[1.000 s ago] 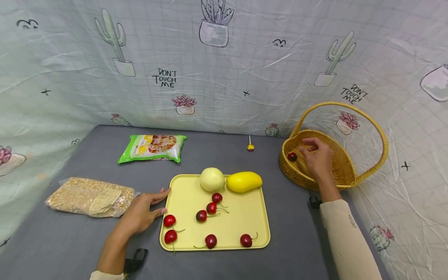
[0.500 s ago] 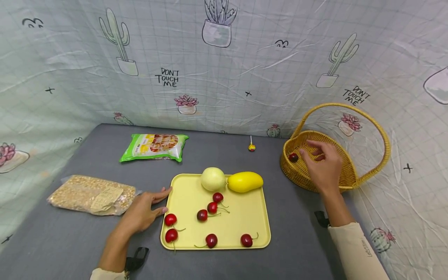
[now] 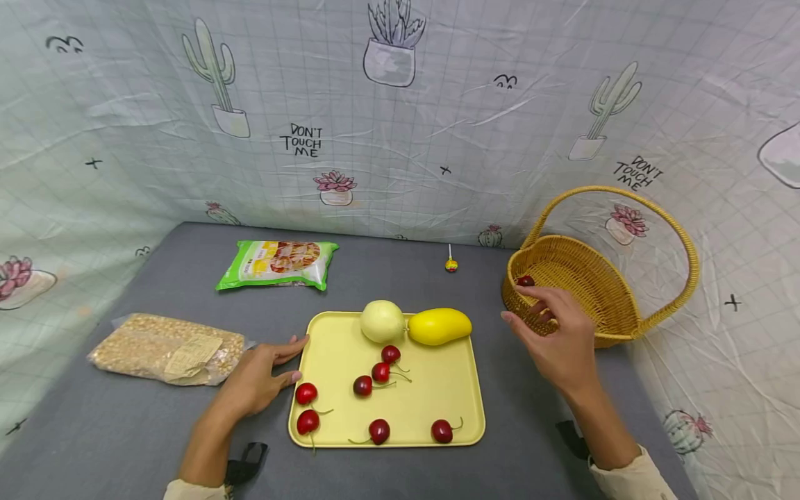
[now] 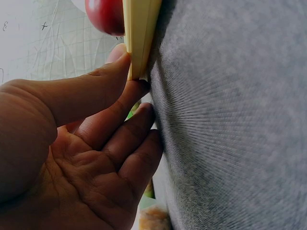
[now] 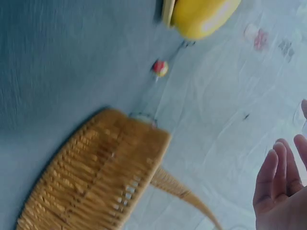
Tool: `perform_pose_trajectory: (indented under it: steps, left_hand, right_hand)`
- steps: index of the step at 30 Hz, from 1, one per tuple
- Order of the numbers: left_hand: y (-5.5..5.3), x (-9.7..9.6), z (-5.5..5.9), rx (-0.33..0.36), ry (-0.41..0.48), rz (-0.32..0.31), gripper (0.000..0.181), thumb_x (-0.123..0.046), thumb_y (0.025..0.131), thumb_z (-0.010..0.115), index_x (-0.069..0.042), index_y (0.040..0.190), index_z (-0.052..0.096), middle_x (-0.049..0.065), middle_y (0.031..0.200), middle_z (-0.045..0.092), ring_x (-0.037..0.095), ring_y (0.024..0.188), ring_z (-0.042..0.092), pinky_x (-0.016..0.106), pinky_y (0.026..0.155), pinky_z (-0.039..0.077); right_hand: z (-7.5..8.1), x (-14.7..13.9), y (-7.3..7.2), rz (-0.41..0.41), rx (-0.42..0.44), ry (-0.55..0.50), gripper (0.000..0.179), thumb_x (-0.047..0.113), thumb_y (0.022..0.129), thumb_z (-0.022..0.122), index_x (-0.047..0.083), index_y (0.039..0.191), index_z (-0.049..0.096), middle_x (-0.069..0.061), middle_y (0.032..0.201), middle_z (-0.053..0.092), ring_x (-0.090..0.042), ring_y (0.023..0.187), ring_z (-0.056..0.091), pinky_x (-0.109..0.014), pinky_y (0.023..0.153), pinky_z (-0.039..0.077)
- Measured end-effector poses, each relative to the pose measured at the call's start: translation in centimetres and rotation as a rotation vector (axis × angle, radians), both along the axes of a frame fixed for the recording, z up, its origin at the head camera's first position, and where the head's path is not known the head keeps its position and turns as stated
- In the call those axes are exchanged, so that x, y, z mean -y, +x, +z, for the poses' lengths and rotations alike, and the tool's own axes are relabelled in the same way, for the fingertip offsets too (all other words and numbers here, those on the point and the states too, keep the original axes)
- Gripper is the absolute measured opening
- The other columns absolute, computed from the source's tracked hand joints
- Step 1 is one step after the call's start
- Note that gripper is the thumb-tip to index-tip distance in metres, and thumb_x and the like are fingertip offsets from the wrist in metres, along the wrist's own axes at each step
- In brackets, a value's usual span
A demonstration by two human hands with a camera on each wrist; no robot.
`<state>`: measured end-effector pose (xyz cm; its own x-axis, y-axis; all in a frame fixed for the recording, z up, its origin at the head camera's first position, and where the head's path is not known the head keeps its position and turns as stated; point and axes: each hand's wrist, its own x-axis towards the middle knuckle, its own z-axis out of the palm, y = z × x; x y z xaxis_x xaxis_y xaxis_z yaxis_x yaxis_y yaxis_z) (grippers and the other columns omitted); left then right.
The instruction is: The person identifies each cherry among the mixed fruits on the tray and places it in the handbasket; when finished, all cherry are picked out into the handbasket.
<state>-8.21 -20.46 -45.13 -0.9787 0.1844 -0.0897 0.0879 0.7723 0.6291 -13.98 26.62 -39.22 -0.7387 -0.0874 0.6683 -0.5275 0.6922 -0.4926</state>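
My right hand [image 3: 559,337] holds nothing and hovers over the near left rim of the yellow wicker basket [image 3: 596,278], thumb and fingers apart. One dark red cherry [image 3: 526,281] lies inside at the basket's left. Fingertips and thumb of my left hand [image 3: 250,378] touch the left edge of the pale yellow tray [image 3: 431,389]; the left wrist view shows the thumb at the tray's rim. Several cherries with stems lie on the tray, among them one at the lower right [image 3: 442,430]. Along its far edge are a pale round fruit [image 3: 382,321] and a yellow mango-shaped fruit [image 3: 439,326].
A lollipop [image 3: 451,264] lies on the grey table behind the tray. To the left are a green-edged food packet [image 3: 279,264] and a clear bag of corn kernels [image 3: 165,347]. The basket's tall handle [image 3: 687,257] arches up in front of the patterned curtain [image 3: 387,139].
My right hand has drawn back from inside the basket toward its near left side. The cherry stays in the basket, and my left hand remains at the tray's edge.
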Motion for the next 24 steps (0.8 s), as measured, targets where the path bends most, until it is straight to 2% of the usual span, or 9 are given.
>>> perform_pose_trajectory:
  steps: [3, 8, 15, 19, 24]
  left_hand:
    - [0.0, 0.0, 0.0, 0.010, 0.004, 0.002, 0.065, -0.010, 0.093, 0.080, -0.013, 0.154, 0.058, 0.024, 0.151, 0.058, 0.050, 0.144, 0.050, 0.069, 0.115, 0.042]
    - [-0.1, -0.1, 0.1, 0.017, 0.007, 0.004, 0.065, -0.011, 0.094, 0.080, -0.013, 0.154, 0.058, 0.023, 0.151, 0.058, 0.049, 0.145, 0.050, 0.069, 0.116, 0.042]
    - [-0.1, 0.0, 0.1, 0.021, 0.004, 0.003, 0.065, -0.010, 0.094, 0.080, -0.012, 0.155, 0.057, 0.024, 0.151, 0.057, 0.049, 0.145, 0.050, 0.069, 0.115, 0.043]
    - [0.0, 0.0, 0.1, 0.013, 0.006, -0.003, 0.064, -0.012, 0.094, 0.080, -0.012, 0.154, 0.058, 0.024, 0.151, 0.057, 0.050, 0.144, 0.050, 0.069, 0.115, 0.043]
    - [0.0, 0.0, 0.1, 0.009, 0.004, 0.002, 0.064, -0.011, 0.094, 0.081, -0.012, 0.154, 0.058, 0.024, 0.150, 0.058, 0.050, 0.144, 0.050, 0.069, 0.115, 0.042]
  right_hand:
    - [-0.3, 0.6, 1.1, 0.052, 0.036, 0.039, 0.052, 0.010, 0.077, 0.097, 0.018, 0.125, 0.079, -0.002, 0.106, 0.074, -0.008, 0.083, 0.058, -0.009, 0.074, 0.048]
    - [-0.6, 1.7, 2.8, 0.158, 0.103, 0.111, 0.055, 0.015, 0.076, 0.098, 0.022, 0.127, 0.078, 0.001, 0.117, 0.075, -0.004, 0.085, 0.061, -0.016, 0.074, 0.053]
    - [-1.4, 3.1, 4.4, 0.338, 0.219, 0.207, 0.051, 0.024, 0.075, 0.099, 0.028, 0.121, 0.077, 0.014, 0.109, 0.071, 0.001, 0.084, 0.057, -0.017, 0.071, 0.054]
    - [-1.9, 3.6, 5.1, 0.486, 0.304, 0.240, 0.048, 0.027, 0.078, 0.097, 0.029, 0.121, 0.076, 0.015, 0.108, 0.071, -0.003, 0.085, 0.060, -0.023, 0.071, 0.057]
    - [-2.4, 4.1, 5.7, 0.600, 0.461, 0.284, 0.043, 0.030, 0.080, 0.096, 0.025, 0.119, 0.078, 0.011, 0.108, 0.076, -0.011, 0.090, 0.068, -0.031, 0.077, 0.061]
